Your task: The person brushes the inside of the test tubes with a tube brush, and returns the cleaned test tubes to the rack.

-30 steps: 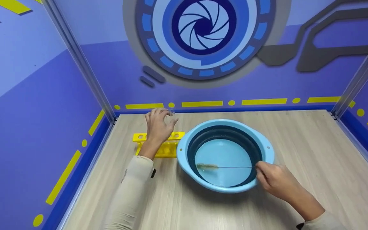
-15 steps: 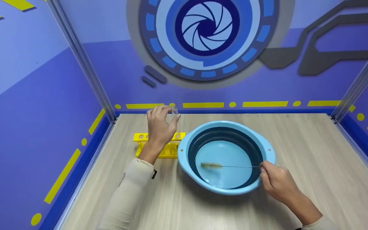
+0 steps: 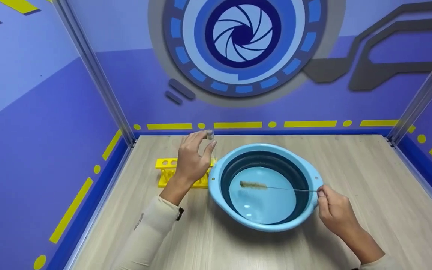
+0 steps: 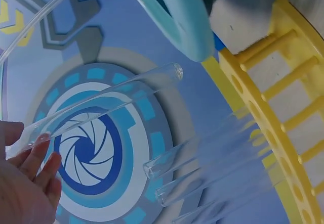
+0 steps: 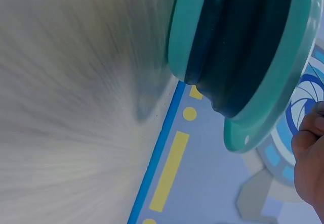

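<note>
My left hand (image 3: 194, 159) pinches a clear glass test tube (image 4: 109, 100) near one end, above the yellow test tube rack (image 3: 165, 163). In the left wrist view the tube slants away from the fingers, and several more clear test tubes (image 4: 169, 163) stand in the rack. A test tube brush (image 3: 253, 185) is in my right hand (image 3: 339, 210), gripped by the far end of its thin wire handle. Its tan bristles point left, over the inside of the blue basin (image 3: 264, 227). Right fingertips are just off the basin's right rim; the right wrist view shows only part of that hand (image 5: 310, 158).
The round basin with dark folding walls stands on the wood-grain table (image 3: 186, 240), close to the rack's right end. Blue printed panels (image 3: 88, 157) enclose the table at the back and sides.
The right hand has drawn the brush to the right, and its bristle end has lifted slightly. My left hand has shifted a little right, with the tube now showing between its fingers.
</note>
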### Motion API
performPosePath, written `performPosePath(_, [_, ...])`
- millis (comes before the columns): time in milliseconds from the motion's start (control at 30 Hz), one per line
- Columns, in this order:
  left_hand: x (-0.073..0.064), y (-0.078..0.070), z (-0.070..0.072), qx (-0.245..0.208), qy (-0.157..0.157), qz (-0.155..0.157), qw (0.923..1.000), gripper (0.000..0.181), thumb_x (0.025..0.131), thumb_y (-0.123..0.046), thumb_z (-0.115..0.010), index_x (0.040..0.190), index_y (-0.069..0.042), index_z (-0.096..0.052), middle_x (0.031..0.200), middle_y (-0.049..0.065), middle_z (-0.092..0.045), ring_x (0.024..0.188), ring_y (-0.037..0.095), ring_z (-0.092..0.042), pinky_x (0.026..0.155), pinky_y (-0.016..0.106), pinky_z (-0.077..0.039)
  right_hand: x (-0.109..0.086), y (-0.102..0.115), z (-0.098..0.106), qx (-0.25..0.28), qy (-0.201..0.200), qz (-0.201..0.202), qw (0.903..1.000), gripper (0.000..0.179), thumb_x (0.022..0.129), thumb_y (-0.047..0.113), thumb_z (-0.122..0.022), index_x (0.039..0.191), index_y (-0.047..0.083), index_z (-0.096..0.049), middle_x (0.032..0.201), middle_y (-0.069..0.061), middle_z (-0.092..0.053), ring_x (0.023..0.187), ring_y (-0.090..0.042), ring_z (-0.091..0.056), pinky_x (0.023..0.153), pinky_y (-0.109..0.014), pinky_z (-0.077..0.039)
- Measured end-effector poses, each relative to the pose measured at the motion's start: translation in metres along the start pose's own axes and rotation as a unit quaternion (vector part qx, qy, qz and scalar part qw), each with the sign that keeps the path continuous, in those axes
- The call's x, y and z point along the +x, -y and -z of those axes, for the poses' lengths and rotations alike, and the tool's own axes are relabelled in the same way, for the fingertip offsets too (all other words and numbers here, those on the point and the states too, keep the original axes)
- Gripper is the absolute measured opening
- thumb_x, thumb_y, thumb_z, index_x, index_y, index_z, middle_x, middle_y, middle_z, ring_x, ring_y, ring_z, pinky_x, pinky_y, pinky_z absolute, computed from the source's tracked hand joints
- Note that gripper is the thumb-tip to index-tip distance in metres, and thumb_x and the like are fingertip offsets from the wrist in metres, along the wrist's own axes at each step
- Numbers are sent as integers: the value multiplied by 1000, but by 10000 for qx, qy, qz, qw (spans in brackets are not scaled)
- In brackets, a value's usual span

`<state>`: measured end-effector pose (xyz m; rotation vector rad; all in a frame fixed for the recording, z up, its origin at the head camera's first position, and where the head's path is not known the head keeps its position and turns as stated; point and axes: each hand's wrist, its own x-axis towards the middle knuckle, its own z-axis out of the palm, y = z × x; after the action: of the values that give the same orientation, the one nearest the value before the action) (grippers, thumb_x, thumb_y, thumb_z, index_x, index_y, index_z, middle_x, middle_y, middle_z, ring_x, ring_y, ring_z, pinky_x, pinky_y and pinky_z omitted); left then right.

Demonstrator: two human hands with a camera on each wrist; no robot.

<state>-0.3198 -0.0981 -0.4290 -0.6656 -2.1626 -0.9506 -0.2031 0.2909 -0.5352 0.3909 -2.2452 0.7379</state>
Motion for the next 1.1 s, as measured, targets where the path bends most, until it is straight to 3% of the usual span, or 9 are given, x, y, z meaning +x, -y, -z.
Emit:
performPosePath(167, [-3,-2,7,-933,790,269,9921,37,110,-21,-61,146,-13,-63,116,9,-67,114,24,-68,107,44,-59,2,-2,7,344,-319,-266,9985,19,95,-13,-52,85,-1,-63,66,5,-49,60,5,-39,51,-15,-33])
performPosePath(267, [-6,0,6,-1337,1521,411,9784,40,112,-23,-56,152,-21,-58,116,8,-62,112,21,-66,108,41,-58,2,-1,12,641,-435,-591,9952,22,98,-11,-50,84,0,-63,67,7,-49,59,5,-39,50,-16,-32])
performPosePath(367, [-9,4,0,-1660,2204,496,9599,41,114,-24,-51,155,-26,-54,120,8,-60,111,24,-68,107,41,-58,2,0,17,966,-482,-1003,9891,26,102,-8,-48,83,2,-62,66,10,-47,56,3,-39,49,-20,-32])
performPosePath(500, [-16,7,-10,-1801,2708,597,9438,42,115,-24,-49,157,-25,-53,123,11,-59,108,29,-70,103,41,-59,2,1,21,1418,-372,-1667,9750,30,107,-4,-44,83,2,-61,65,10,-45,55,-3,-41,50,-26,-33])
performPosePath(600, [-23,7,-15,-1659,2913,735,9393,43,114,-26,-51,157,-23,-54,123,9,-58,106,23,-66,100,36,-59,2,3,24,1643,-242,-2084,9639,32,111,0,-41,85,1,-60,65,7,-45,57,-6,-42,51,-29,-34])
performPosePath(767, [-31,9,-21,-1481,3073,701,9374,42,111,-27,-57,152,-19,-61,123,12,-61,102,17,-58,90,29,-54,4,4,28,1959,-129,-2353,9519,35,113,3,-37,85,-2,-56,65,4,-44,58,-10,-42,52,-31,-35])
performPosePath(1100, [-37,11,-31,-1192,2666,922,9519,36,107,-27,-66,142,-23,-70,123,12,-66,102,15,-59,91,26,-56,8,5,34,2641,-385,-2279,9364,37,114,2,-32,85,-9,-51,66,1,-43,57,-13,-40,51,-32,-33])
